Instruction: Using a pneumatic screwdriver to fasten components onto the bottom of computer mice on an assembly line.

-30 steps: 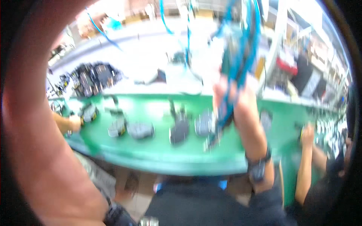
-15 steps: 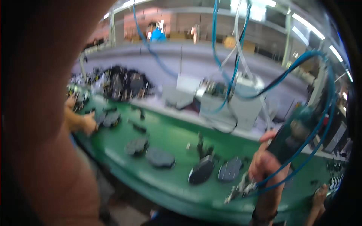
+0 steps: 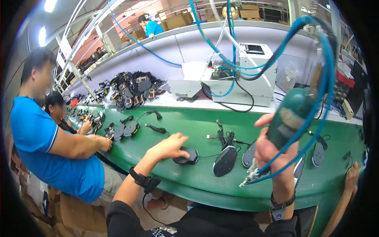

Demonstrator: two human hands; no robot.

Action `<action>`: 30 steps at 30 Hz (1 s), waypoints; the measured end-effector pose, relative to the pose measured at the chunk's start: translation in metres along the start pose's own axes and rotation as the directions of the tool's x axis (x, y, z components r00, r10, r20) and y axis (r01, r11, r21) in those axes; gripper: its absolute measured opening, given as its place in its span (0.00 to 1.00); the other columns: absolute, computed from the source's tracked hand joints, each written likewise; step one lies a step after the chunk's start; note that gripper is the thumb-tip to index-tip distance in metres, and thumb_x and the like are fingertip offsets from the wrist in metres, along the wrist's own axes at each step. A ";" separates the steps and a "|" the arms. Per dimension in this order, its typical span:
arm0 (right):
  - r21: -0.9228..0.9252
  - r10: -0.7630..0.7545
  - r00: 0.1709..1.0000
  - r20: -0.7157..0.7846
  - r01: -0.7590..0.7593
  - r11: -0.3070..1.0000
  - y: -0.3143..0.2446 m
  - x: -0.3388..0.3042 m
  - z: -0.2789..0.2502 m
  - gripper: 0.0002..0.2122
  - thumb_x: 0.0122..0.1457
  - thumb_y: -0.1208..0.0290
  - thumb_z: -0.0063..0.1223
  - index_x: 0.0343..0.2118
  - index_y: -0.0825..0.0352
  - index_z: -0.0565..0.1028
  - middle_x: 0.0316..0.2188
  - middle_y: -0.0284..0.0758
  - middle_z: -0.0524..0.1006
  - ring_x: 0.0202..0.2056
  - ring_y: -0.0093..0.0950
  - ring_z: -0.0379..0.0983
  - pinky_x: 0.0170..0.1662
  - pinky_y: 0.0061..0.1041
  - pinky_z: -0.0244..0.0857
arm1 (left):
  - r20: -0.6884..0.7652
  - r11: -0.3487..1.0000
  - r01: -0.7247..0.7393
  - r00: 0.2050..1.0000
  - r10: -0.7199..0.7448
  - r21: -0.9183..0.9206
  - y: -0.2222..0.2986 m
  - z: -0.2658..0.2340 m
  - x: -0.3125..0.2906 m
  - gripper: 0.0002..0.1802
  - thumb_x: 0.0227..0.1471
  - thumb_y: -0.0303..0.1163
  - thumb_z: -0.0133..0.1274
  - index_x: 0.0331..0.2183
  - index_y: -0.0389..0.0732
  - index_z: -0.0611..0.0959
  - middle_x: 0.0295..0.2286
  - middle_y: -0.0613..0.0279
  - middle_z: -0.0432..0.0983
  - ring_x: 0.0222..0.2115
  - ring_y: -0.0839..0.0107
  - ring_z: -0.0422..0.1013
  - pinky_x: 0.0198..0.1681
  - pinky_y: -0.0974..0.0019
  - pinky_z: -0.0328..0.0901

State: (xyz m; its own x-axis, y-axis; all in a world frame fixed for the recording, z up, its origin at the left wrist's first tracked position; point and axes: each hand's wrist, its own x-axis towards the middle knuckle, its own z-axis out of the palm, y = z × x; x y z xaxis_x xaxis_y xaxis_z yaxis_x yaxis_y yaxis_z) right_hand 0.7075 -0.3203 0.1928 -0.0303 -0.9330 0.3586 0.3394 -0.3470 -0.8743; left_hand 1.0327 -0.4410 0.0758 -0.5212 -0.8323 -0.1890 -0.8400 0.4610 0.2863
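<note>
My left hand [image 3: 167, 148] reaches over the green bench with fingers stretched out. Its thumb lies at the edge of a dark computer mouse [image 3: 189, 156]; whether they touch I cannot tell. In my right hand [image 3: 272, 152] is a dark green power screwdriver [image 3: 291, 110], raised above the bench, with blue hoses looping round it. A silvery fitting [image 3: 252, 173] hangs on the hoses below that hand. Between my hands lies another mouse [image 3: 225, 161], underside up, its black cable [image 3: 226, 140] bundled behind it. A further mouse [image 3: 248, 155] is partly hidden by my right hand.
More mice [image 3: 131, 128] lie along the green bench [image 3: 189, 185], at left near two co-workers. A heap of dark parts [image 3: 134, 87] and a white machine [image 3: 252, 91] stand on the back ledge. Another person's hand [image 3: 352, 173] rests at far right.
A blurred, skin-coloured shape that covered the left side is gone, and my left hand now shows by the mouse. My right hand still holds the screwdriver. The view has shifted and sharpened.
</note>
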 end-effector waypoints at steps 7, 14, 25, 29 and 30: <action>-0.056 0.045 0.996 0.077 -0.040 0.998 0.021 0.018 0.008 0.14 0.53 0.78 0.61 0.43 0.71 0.74 0.30 0.28 0.77 0.31 0.15 0.70 0.35 0.18 0.65 | 0.481 0.988 0.119 0.875 -0.059 -0.096 0.008 0.008 0.022 0.35 0.46 0.50 0.63 0.50 0.38 0.76 0.43 0.45 0.76 0.44 0.53 0.73 0.48 0.58 0.67; 0.014 0.038 0.991 0.131 -0.041 0.999 0.011 0.024 0.014 0.13 0.53 0.75 0.64 0.40 0.70 0.73 0.28 0.29 0.76 0.28 0.14 0.69 0.32 0.18 0.65 | 0.162 0.023 0.171 0.962 -0.217 -0.985 0.053 0.079 -0.033 0.25 0.57 0.39 0.57 0.50 0.35 0.73 0.40 0.57 0.78 0.39 0.70 0.75 0.46 0.65 0.70; 0.042 -0.092 0.984 0.152 0.087 0.995 0.032 0.060 0.077 0.16 0.57 0.74 0.57 0.46 0.70 0.66 0.18 0.27 0.71 0.15 0.15 0.63 0.20 0.17 0.58 | 0.004 -0.821 -0.207 0.969 -0.247 -0.533 0.117 0.122 -0.026 0.23 0.61 0.38 0.47 0.51 0.33 0.68 0.45 0.44 0.73 0.46 0.54 0.74 0.52 0.47 0.70; 0.325 -0.269 0.922 0.279 0.174 0.930 0.044 0.058 0.072 0.17 0.64 0.70 0.51 0.51 0.66 0.58 0.14 0.24 0.62 0.12 0.18 0.60 0.22 0.24 0.64 | -0.071 -0.753 -0.296 0.946 -0.316 -0.588 0.124 0.127 -0.034 0.22 0.58 0.34 0.53 0.51 0.34 0.68 0.44 0.49 0.73 0.44 0.60 0.74 0.49 0.56 0.71; 0.314 -0.287 0.915 0.284 0.193 0.929 0.042 0.052 0.070 0.16 0.66 0.68 0.49 0.50 0.65 0.58 0.14 0.25 0.63 0.11 0.19 0.61 0.24 0.26 0.67 | -0.102 -0.664 -0.330 0.928 -0.358 -0.671 0.127 0.130 -0.035 0.23 0.58 0.34 0.54 0.51 0.34 0.69 0.44 0.52 0.73 0.44 0.64 0.73 0.49 0.60 0.70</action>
State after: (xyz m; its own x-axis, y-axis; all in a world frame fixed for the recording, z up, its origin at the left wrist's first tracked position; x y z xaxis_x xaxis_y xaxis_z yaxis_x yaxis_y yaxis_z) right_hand 0.7858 -0.3767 0.1969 0.1423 -0.7271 0.6716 0.6050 -0.4731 -0.6404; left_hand 0.9249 -0.3136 -0.0038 -0.1673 -0.9689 -0.1824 0.8309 -0.2382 0.5029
